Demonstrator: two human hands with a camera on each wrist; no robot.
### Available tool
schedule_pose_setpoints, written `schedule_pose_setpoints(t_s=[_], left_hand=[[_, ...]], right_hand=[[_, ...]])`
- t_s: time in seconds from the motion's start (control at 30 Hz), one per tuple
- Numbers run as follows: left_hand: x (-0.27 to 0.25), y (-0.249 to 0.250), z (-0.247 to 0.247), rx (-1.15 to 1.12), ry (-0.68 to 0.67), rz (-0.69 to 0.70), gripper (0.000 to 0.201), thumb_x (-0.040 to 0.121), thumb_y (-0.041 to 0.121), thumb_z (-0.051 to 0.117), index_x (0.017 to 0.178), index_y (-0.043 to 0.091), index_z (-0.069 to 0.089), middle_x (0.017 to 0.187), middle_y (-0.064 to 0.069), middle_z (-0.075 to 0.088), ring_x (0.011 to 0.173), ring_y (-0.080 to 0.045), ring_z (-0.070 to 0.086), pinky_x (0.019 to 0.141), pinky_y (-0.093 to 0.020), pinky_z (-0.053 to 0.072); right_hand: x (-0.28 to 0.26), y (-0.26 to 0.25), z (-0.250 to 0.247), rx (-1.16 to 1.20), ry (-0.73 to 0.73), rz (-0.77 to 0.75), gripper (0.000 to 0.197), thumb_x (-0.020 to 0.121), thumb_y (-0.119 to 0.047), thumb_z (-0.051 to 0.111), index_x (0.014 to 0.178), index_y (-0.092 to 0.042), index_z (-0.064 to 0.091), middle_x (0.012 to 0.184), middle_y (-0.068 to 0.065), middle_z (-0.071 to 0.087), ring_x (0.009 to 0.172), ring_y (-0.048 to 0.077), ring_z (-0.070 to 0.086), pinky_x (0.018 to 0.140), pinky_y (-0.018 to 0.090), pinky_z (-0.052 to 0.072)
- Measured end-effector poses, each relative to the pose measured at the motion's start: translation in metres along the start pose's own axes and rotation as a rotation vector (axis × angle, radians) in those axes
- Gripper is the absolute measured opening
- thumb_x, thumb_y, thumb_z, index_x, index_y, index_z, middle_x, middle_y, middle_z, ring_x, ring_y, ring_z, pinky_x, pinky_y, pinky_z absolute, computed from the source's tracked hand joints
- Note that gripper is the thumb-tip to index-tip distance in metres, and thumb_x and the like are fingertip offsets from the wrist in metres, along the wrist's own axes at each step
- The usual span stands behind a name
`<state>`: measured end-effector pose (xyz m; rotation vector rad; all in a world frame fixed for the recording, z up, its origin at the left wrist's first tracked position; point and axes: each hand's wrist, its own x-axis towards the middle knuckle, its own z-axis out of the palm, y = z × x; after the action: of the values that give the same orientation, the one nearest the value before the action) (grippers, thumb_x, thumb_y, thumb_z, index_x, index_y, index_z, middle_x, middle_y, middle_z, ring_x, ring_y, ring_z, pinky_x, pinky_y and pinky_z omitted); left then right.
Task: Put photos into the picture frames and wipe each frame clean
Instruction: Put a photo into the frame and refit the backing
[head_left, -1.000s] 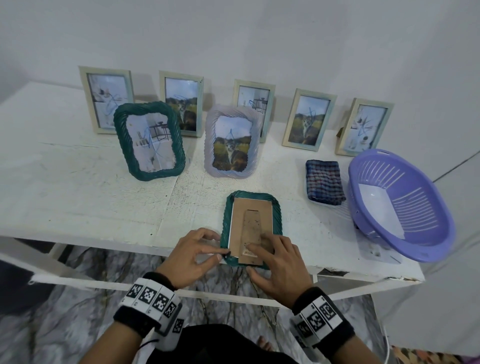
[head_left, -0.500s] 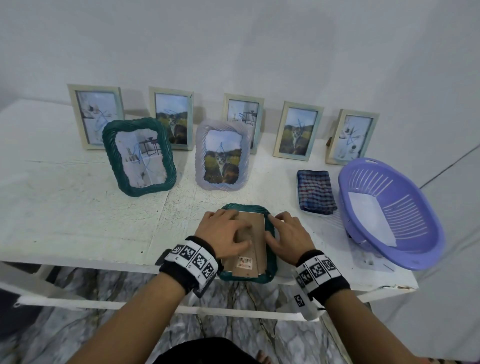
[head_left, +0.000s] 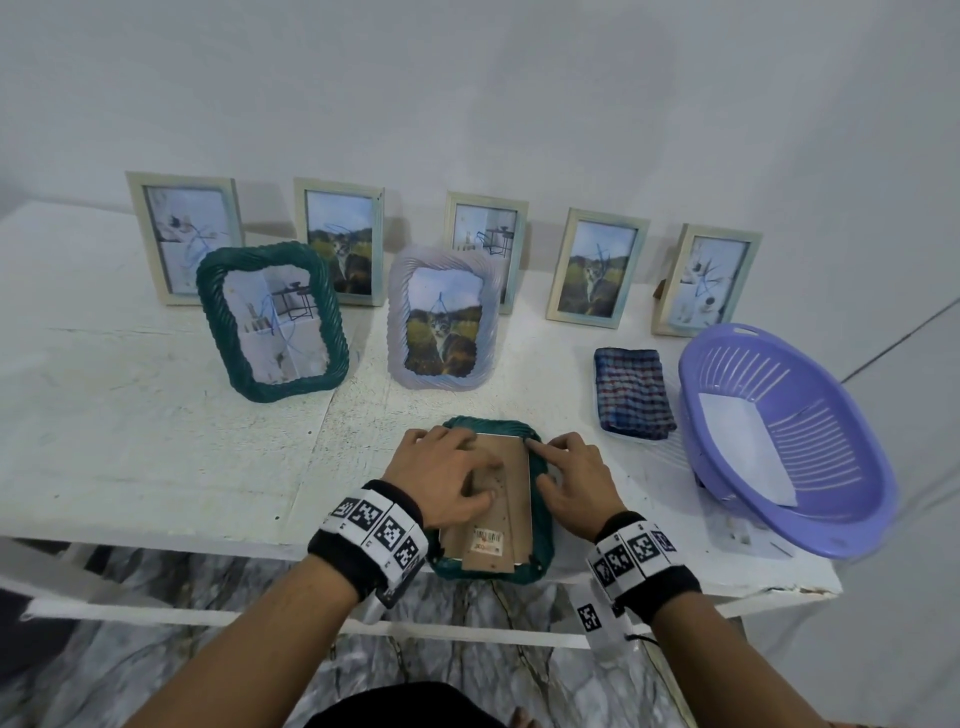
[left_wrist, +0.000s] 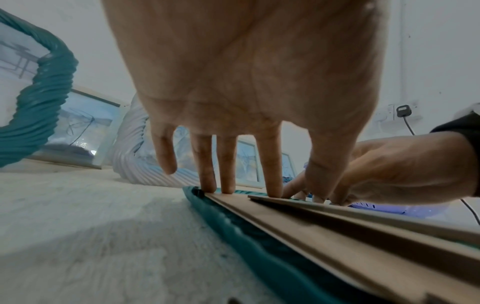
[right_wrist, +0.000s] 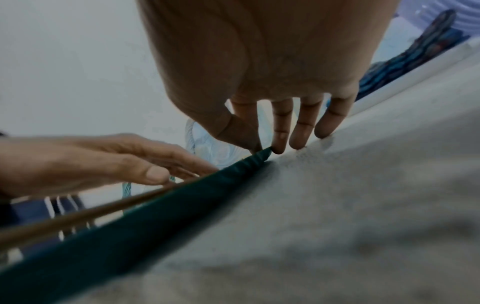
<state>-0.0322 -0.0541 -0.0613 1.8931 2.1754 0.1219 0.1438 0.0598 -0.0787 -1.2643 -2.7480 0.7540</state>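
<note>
A dark green twisted-rim picture frame (head_left: 543, 519) lies face down at the table's front edge, its brown backing board (head_left: 511, 493) facing up. My left hand (head_left: 457, 467) lies flat on the board, fingers straight, their tips pressing its far end (left_wrist: 270, 191). My right hand (head_left: 550, 462) sits at the frame's right side. Its index fingertip touches the far right corner and its thumb rests along the rim. In the right wrist view the right hand (right_wrist: 270, 150) touches the tip of the green rim (right_wrist: 155, 216). Whatever is under the board is hidden.
Behind stand a green frame (head_left: 272, 322), a lilac frame (head_left: 444, 317) and several pale frames along the wall, all with pictures. A folded checked cloth (head_left: 634, 392) lies at right, beside a purple basket (head_left: 852, 499) holding a white sheet (head_left: 743, 447). The table edge (head_left: 208, 540) is close.
Both hands have moved from the frame's near end to its far end. The left hand came off the frame's left edge onto the backing board.
</note>
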Motion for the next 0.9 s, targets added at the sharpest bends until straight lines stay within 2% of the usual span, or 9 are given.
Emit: schedule_pose_setpoints(t_s=[0.13,0.27,0.37,0.43,0.5,0.67,0.7,0.8,0.9], left_hand=[[-0.003,-0.001,0.005,-0.007,-0.017,0.015,0.053,0.085,0.06,0.048,0.136,0.047,0.042,0.148,0.006,0.035,0.133,-0.018,0.034,0.107,-0.04,0.024],[-0.005,-0.01,0.004,-0.145,-0.057,0.027,0.064,0.081,0.063,0.038,0.141,0.041,0.04,0.153,0.001,0.032,0.137,-0.021,0.033,0.111,-0.039,0.028],[-0.004,-0.022,0.008,-0.275,0.117,-0.071,0.068,0.08,0.063,0.031,0.134,0.027,0.053,0.138,-0.003,0.043,0.123,-0.024,0.042,0.103,-0.039,0.038],[-0.004,-0.029,0.01,-0.258,0.154,-0.158,0.068,0.083,0.061,0.03,0.13,0.021,0.056,0.129,-0.004,0.047,0.115,-0.024,0.046,0.097,-0.038,0.042],[-0.002,-0.033,0.01,-0.261,0.078,-0.203,0.058,0.09,0.054,0.04,0.133,0.017,0.054,0.127,-0.005,0.049,0.115,-0.024,0.048,0.096,-0.038,0.042],[-0.001,-0.035,0.01,-0.474,0.068,-0.239,0.058,0.088,0.054,0.049,0.128,0.013,0.057,0.12,-0.005,0.053,0.113,-0.018,0.05,0.097,-0.03,0.04],[0.0,-0.036,0.009,-0.568,0.073,-0.266,0.054,0.089,0.051,0.054,0.126,0.012,0.059,0.119,-0.004,0.055,0.112,-0.017,0.051,0.096,-0.027,0.039],[0.0,-0.038,0.001,-0.889,0.072,-0.314,0.032,0.093,0.024,0.063,0.12,0.006,0.065,0.117,-0.004,0.062,0.109,-0.015,0.056,0.093,-0.022,0.039],[-0.002,-0.036,-0.002,-0.943,0.079,-0.31,0.034,0.092,0.016,0.063,0.123,0.001,0.062,0.121,-0.004,0.058,0.111,-0.011,0.052,0.095,-0.019,0.035]], right_hand=[[-0.003,-0.003,-0.001,-0.09,0.011,-0.042,0.05,0.09,-0.024,0.048,0.141,-0.023,0.044,0.125,0.007,0.048,0.109,0.027,0.046,0.092,0.04,0.043],[-0.016,-0.02,-0.002,-0.159,0.039,-0.06,0.052,0.09,-0.049,0.042,0.138,-0.029,0.04,0.13,0.007,0.042,0.111,0.027,0.043,0.088,0.039,0.046],[-0.026,-0.031,0.002,-0.2,-0.019,-0.087,0.068,0.078,-0.068,0.028,0.137,-0.037,0.037,0.138,0.006,0.036,0.117,0.027,0.037,0.092,0.039,0.044],[-0.027,-0.033,0.005,-0.187,-0.05,-0.085,0.062,0.082,-0.067,0.04,0.136,-0.038,0.039,0.143,0.004,0.032,0.122,0.027,0.032,0.097,0.039,0.042],[-0.026,-0.033,0.006,-0.156,-0.06,-0.079,0.057,0.085,-0.061,0.05,0.136,-0.037,0.04,0.144,0.003,0.031,0.124,0.026,0.029,0.099,0.037,0.041],[-0.025,-0.034,0.008,-0.161,-0.061,-0.083,0.059,0.085,-0.06,0.051,0.138,-0.036,0.04,0.143,0.003,0.033,0.124,0.026,0.028,0.099,0.035,0.04],[-0.025,-0.033,0.008,-0.16,-0.062,-0.083,0.059,0.086,-0.06,0.052,0.139,-0.036,0.04,0.143,0.003,0.033,0.124,0.026,0.028,0.099,0.035,0.039],[-0.025,-0.034,0.007,-0.159,-0.069,-0.084,0.059,0.086,-0.059,0.052,0.138,-0.035,0.041,0.143,0.004,0.034,0.123,0.027,0.028,0.1,0.036,0.039],[-0.025,-0.034,0.006,-0.161,-0.073,-0.086,0.059,0.086,-0.058,0.053,0.138,-0.033,0.042,0.141,0.005,0.035,0.122,0.028,0.029,0.1,0.036,0.038]])
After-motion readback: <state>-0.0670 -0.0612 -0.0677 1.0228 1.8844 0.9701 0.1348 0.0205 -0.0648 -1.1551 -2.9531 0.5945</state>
